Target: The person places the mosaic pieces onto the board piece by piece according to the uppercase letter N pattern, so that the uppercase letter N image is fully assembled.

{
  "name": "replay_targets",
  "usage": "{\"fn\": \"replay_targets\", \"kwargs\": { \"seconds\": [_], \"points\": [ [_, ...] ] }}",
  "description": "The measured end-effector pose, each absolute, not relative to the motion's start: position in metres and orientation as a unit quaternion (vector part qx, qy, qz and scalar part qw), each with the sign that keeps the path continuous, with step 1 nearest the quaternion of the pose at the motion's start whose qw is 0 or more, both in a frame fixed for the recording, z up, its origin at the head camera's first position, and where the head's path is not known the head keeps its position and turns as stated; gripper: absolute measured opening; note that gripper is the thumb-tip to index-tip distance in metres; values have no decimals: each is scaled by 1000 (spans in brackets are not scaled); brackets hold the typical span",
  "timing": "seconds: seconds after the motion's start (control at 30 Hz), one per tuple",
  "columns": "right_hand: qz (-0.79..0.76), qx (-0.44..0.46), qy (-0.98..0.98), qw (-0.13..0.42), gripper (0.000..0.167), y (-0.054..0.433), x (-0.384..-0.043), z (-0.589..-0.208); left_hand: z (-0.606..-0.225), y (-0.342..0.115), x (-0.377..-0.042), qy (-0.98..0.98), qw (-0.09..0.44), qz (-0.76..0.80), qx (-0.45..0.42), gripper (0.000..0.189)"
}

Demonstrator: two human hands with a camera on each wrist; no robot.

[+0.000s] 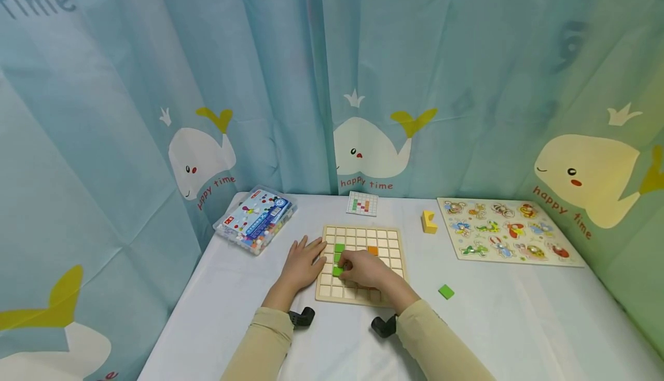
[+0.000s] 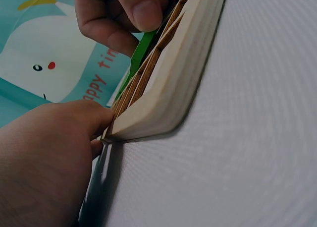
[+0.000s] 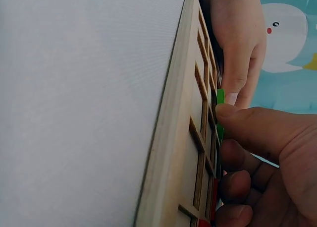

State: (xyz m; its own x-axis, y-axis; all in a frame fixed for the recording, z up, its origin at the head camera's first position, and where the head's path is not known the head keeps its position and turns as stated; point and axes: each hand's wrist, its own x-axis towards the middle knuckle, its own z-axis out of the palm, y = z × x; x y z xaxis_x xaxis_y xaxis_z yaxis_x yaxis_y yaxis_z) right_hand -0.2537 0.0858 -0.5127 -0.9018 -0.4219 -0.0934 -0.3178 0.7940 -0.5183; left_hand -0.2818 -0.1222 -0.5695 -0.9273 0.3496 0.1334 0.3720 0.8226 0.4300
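A wooden grid board lies on the white table before me. My right hand reaches over it, pinching a green square tile between thumb and fingers at the grid's left part. That tile looks tilted in the left wrist view. Further green tiles sit in the same column, and an orange tile lies to the right. Red tiles show under the right hand in the right wrist view; the hand hides part of the grid. My left hand rests at the board's left edge, fingers extended, thumb touching the rim.
Behind the board lies a pattern card with coloured squares. A plastic case of beads is at the back left. On the right are a yellow block, an insect puzzle board and a loose green tile. Curtains surround the table.
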Motion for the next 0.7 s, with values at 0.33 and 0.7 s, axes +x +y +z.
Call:
{"fn": "replay_targets", "kwargs": {
  "seconds": [0.33, 0.7],
  "points": [
    [-258, -183, 945, 89, 14, 84, -254, -513, -569, -122, -282, -954, 24, -231, -188, 49],
    [-258, -176, 947, 75, 13, 84, -253, -516, -568, -122, -282, -954, 24, -233, -188, 49]
  ]
}}
